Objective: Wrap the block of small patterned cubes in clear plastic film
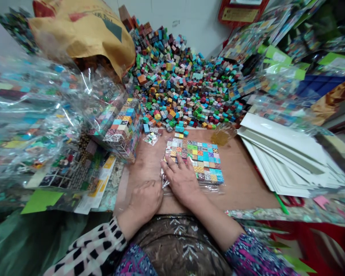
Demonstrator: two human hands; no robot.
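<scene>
A flat slab of small coloured cubes [202,159] lies in a clear plastic bag [215,188] on the brown board [241,176]. My right hand [180,178] rests flat on the slab's near left corner, fingers spread and stretched out. My left hand [145,201] sits beside it at the board's near edge, fingers curled under and pressed on the bag's open end; what they pinch is hidden.
A big heap of loose coloured cubes [178,76] fills the back. Bagged cube slabs [123,126] and clear bags [31,115] pile up left, under a yellow sack [83,30]. White cards [287,153] are stacked right. A tiny bag [151,138] lies on the board.
</scene>
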